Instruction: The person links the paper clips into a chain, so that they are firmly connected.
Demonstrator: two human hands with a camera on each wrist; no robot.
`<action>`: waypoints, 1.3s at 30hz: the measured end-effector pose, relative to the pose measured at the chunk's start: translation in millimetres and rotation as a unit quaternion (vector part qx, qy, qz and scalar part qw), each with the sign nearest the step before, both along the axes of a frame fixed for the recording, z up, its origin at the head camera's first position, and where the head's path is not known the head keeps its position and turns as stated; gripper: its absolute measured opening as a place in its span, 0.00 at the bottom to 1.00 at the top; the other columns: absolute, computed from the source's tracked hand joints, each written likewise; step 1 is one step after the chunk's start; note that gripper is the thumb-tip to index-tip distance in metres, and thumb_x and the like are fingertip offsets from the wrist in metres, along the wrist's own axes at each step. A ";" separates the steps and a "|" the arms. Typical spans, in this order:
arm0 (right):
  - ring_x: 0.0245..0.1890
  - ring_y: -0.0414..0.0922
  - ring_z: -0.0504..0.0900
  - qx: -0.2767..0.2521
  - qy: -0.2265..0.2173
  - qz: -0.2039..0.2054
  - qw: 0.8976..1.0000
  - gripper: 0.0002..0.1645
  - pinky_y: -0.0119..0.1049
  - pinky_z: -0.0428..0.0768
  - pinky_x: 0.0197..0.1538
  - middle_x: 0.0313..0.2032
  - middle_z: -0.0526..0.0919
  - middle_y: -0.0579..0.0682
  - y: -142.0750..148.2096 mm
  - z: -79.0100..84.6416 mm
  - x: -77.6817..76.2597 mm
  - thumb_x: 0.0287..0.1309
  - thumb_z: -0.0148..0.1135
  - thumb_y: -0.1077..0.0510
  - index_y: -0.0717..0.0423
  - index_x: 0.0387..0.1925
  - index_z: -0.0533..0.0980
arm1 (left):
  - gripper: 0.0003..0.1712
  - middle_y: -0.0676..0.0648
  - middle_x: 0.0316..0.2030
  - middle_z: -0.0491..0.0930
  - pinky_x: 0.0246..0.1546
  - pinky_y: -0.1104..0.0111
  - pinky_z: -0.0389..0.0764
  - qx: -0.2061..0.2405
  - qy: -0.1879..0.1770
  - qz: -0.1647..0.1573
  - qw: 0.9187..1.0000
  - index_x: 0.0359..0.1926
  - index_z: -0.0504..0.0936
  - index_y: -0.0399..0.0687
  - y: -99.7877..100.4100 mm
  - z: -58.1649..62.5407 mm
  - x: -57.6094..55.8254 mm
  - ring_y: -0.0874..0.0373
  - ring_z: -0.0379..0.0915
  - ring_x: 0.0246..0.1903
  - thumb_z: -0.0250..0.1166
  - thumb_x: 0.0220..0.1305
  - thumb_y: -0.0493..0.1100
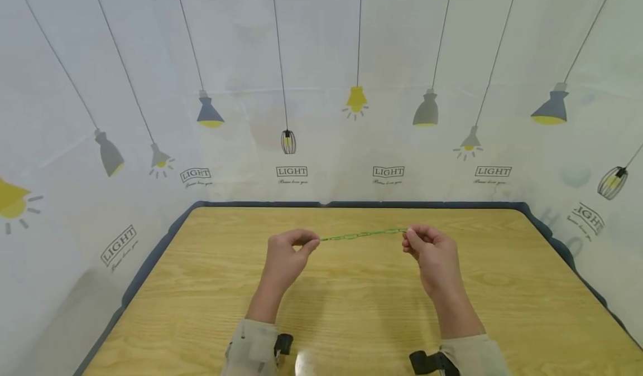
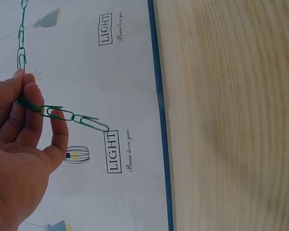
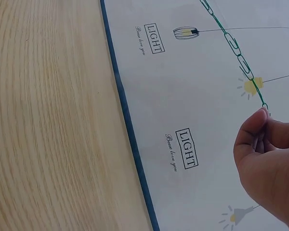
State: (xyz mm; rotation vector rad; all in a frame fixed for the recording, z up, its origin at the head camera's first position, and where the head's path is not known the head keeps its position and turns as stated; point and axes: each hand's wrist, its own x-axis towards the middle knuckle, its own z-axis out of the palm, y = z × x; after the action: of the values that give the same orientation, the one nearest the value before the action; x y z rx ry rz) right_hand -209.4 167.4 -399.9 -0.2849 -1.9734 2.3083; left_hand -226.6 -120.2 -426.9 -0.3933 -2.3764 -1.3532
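A chain of green paper clips (image 1: 361, 235) is stretched between the two hands above the table. My left hand (image 1: 290, 253) pinches it between thumb and index finger. In the left wrist view, a loose tail of linked clips (image 2: 73, 116) hangs from the left hand (image 2: 26, 139) past its fingers. My right hand (image 1: 434, 256) pinches the other end of the span with thumb and forefinger. The right wrist view shows the chain (image 3: 238, 53) running taut up from the right hand's fingertips (image 3: 260, 115); what lies inside that grip is hidden.
Below the hands spreads a wood-grain table (image 1: 361, 298) with a dark blue edge (image 1: 361, 204). A pale wall covering (image 1: 321, 41) printed with hanging lamps surrounds its back and sides. Dark wrist mounts (image 1: 427, 362) sit on both sleeves.
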 end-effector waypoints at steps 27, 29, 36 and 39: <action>0.40 0.36 0.83 -0.028 0.005 -0.016 0.999 0.10 0.26 0.85 0.49 0.38 0.83 0.40 14.0 -4.3 2.0 0.79 0.57 0.59 0.62 0.53 0.77 | 0.02 0.48 0.34 0.90 0.39 0.66 0.87 -0.002 -0.039 0.017 0.999 0.38 0.92 0.47 -2.2 1.4 0.4 0.57 0.87 0.37 0.74 0.69 0.39; 0.40 0.36 0.83 -0.028 0.003 -0.018 0.999 0.09 0.27 0.85 0.50 0.38 0.82 0.40 13.9 -4.2 1.8 0.79 0.57 0.60 0.61 0.52 0.77 | 0.02 0.48 0.34 0.91 0.39 0.67 0.86 0.000 -0.042 0.017 0.999 0.38 0.92 0.46 -3.3 0.8 0.1 0.58 0.86 0.36 0.74 0.69 0.39; 0.40 0.36 0.83 -0.014 0.003 -0.029 0.999 0.13 0.26 0.85 0.49 0.39 0.82 0.40 13.6 0.4 1.2 0.80 0.56 0.60 0.66 0.56 0.74 | 0.02 0.49 0.32 0.90 0.38 0.67 0.87 -0.001 -0.049 0.021 0.999 0.38 0.91 0.46 -6.9 -0.2 -0.1 0.59 0.85 0.34 0.73 0.69 0.38; 0.40 0.37 0.83 -0.016 0.003 -0.036 0.999 0.12 0.25 0.85 0.48 0.39 0.82 0.40 14.4 1.3 0.8 0.79 0.57 0.60 0.65 0.55 0.75 | 0.02 0.49 0.32 0.90 0.39 0.65 0.87 -0.004 -0.049 0.021 0.999 0.37 0.91 0.47 -8.3 -0.5 -0.4 0.60 0.85 0.34 0.73 0.69 0.39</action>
State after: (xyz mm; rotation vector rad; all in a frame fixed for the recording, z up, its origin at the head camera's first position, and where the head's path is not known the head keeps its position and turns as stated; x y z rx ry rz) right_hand -208.6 181.9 -398.7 -0.3464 -1.8925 2.2955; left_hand -227.0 -128.5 -427.4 -0.2829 -2.4545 -1.3735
